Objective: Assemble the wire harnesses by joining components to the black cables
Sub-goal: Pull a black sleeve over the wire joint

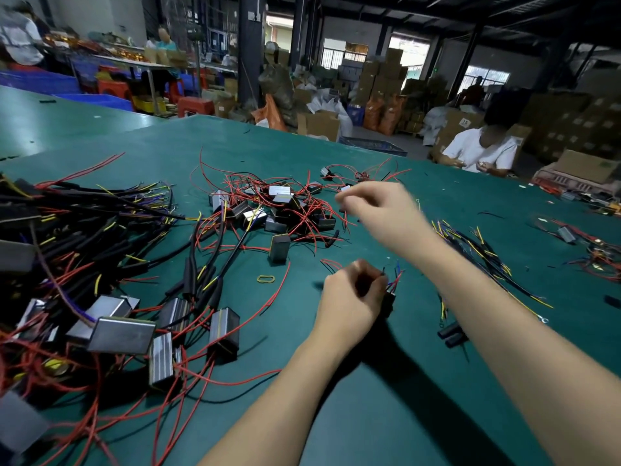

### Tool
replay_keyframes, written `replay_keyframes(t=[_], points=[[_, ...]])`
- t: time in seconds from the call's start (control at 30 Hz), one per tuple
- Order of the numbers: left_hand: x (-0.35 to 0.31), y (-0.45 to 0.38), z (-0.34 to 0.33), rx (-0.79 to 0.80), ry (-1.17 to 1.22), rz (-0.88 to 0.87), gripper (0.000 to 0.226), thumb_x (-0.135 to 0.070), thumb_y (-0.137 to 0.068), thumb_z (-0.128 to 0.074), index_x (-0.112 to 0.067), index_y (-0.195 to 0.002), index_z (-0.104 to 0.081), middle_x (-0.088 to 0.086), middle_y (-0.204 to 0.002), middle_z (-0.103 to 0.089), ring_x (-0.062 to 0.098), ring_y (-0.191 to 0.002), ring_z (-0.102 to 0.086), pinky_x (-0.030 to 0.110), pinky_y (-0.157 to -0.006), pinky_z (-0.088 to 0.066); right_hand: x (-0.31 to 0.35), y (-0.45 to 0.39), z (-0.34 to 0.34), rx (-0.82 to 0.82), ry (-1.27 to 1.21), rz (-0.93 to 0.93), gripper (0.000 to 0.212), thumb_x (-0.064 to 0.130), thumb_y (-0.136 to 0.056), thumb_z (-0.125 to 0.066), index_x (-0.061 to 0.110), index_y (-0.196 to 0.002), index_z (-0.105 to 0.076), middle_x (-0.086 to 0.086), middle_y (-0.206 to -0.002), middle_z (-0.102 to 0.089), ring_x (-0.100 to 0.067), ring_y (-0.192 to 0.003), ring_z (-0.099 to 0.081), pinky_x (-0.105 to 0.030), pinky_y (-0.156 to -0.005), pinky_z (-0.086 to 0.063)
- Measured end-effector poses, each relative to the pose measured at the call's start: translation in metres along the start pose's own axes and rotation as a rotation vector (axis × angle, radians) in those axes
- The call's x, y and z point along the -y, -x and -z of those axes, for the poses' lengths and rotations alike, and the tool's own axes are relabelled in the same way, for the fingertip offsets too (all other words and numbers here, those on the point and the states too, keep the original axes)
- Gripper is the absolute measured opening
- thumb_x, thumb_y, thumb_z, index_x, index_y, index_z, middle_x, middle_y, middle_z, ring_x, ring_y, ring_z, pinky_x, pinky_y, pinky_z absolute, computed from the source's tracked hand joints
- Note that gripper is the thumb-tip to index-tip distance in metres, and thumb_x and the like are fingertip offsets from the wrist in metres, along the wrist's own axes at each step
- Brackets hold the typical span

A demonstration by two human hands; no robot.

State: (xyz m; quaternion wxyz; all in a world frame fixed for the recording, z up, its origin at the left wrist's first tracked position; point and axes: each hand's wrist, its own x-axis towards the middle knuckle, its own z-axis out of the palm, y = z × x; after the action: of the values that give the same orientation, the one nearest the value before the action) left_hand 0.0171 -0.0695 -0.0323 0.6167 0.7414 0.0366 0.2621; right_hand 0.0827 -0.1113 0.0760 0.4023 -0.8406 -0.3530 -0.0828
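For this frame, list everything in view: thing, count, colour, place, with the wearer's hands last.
table: one, green, fills foreground
finished harnesses: large heap, black cables with red and yellow wires, left
boxed components: pile, silver-black with red leads, centre
black cables: loose bunch, yellow-tipped, right
rubber band: one, yellow, centre
seated person: one, white shirt, far right edge
cardboard boxes: stacks, brown, background
left hand: grips a black cable end with red and blue wires
right hand: blurred, reaching to the component pile
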Motion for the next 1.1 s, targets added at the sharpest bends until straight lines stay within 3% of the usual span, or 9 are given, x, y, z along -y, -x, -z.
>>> replay_keyframes(t=[0.07,0.13,0.23,0.33,0.47,0.67,0.83,0.97,1.1], points=[[-0.002,0.0,0.001,0.025,0.032,0.007,0.028,-0.003,-0.086,-0.058,-0.023,-0.066,-0.054,-0.011,-0.05,-0.059,-0.001,-0.044,-0.052,0.012,-0.047,-0.039,0.009,-0.021,-0.031,0.254,0.235,0.018,0.029,0.008,-0.092,-0.048,0.012,-0.107,-0.071,-0.004,-0.095,-0.07,-0.017,-0.082,-0.063,-0.018,-0.068,-0.042],[-0.002,0.0,0.003,0.048,-0.01,0.004,0.032,-0.001,-0.082,-0.056,-0.024,-0.061,-0.05,-0.017,-0.044,-0.055,-0.003,-0.041,-0.051,0.008,-0.042,-0.035,0.008,-0.032,-0.06,0.453,0.369,-0.023,0.034,0.006,-0.091,-0.044,0.009,-0.118,-0.066,-0.01,-0.114,-0.066,-0.022,-0.099,-0.06,-0.021,-0.076,-0.041],[0.0,-0.001,0.004,0.053,-0.059,0.019,0.029,-0.007,-0.076,-0.056,-0.021,-0.053,-0.045,-0.014,-0.041,-0.051,-0.002,-0.039,-0.047,0.019,-0.042,-0.039,0.001,-0.034,-0.079,0.604,0.244,-0.144,0.041,-0.003,-0.087,-0.038,0.005,-0.118,-0.063,-0.013,-0.107,-0.062,-0.025,-0.092,-0.058,-0.026,-0.07,-0.049],[0.003,-0.002,0.002,0.069,-0.003,0.015,0.016,-0.017,-0.075,-0.053,-0.026,-0.061,-0.054,-0.014,-0.051,-0.059,0.003,-0.047,-0.054,0.022,-0.048,-0.047,-0.004,-0.039,-0.075,0.517,-0.085,-0.231,0.048,-0.011,-0.081,-0.029,0.008,-0.101,-0.068,-0.01,-0.097,-0.07,-0.016,-0.075,-0.062,-0.02,-0.061,-0.051],[0.009,-0.005,-0.003,0.098,0.057,0.065,0.009,-0.027,-0.078,-0.054,-0.027,-0.07,-0.057,-0.007,-0.059,-0.067,0.015,-0.058,-0.065,0.037,-0.066,-0.057,-0.022,-0.058,-0.05,0.084,-0.106,-0.281,0.04,-0.01,-0.083,-0.034,0.012,-0.084,-0.068,-0.015,-0.096,-0.071,-0.013,-0.061,-0.06,-0.013,-0.049,-0.043],[0.01,-0.004,-0.002,0.101,0.056,0.056,0.007,-0.031,-0.076,-0.051,-0.029,-0.071,-0.056,-0.006,-0.059,-0.067,0.02,-0.06,-0.066,0.044,-0.065,-0.057,-0.035,-0.065,-0.061,0.288,0.327,-0.268,0.028,0.001,-0.088,-0.049,0.006,-0.106,-0.069,-0.011,-0.098,-0.065,-0.018,-0.073,-0.056,-0.023,-0.06,-0.047],[0.008,-0.005,0.001,0.067,-0.041,0.02,0.006,-0.03,-0.071,-0.05,-0.035,-0.07,-0.054,-0.014,-0.059,-0.061,0.013,-0.054,-0.05,0.032,-0.059,-0.052,-0.041,-0.066,-0.082,0.418,0.465,-0.202,0.022,0.013,-0.087,-0.057,0.012,-0.105,-0.07,-0.01,-0.11,-0.067,-0.025,-0.098,-0.062,-0.032,-0.084,-0.052],[0.005,-0.003,0.003,0.05,-0.049,0.047,0.004,-0.031,-0.067,-0.049,-0.032,-0.065,-0.053,-0.015,-0.058,-0.059,0.006,-0.051,-0.043,0.027,-0.053,-0.044,-0.035,-0.07,-0.09,0.283,0.497,-0.086,0.022,0.02,-0.088,-0.053,0.019,-0.099,-0.072,-0.006,-0.102,-0.068,-0.028,-0.094,-0.061,-0.034,-0.075,-0.05],[0.001,-0.003,0.004,0.061,-0.062,0.064,0.011,-0.033,-0.065,-0.048,-0.043,-0.06,-0.049,-0.021,-0.052,-0.052,0.007,-0.047,-0.037,0.021,-0.044,-0.032,-0.033,-0.075,-0.097,0.318,0.468,-0.005,0.019,0.019,-0.089,-0.055,0.018,-0.088,-0.074,-0.005,-0.092,-0.069,-0.028,-0.09,-0.06,-0.029,-0.068,-0.039]])
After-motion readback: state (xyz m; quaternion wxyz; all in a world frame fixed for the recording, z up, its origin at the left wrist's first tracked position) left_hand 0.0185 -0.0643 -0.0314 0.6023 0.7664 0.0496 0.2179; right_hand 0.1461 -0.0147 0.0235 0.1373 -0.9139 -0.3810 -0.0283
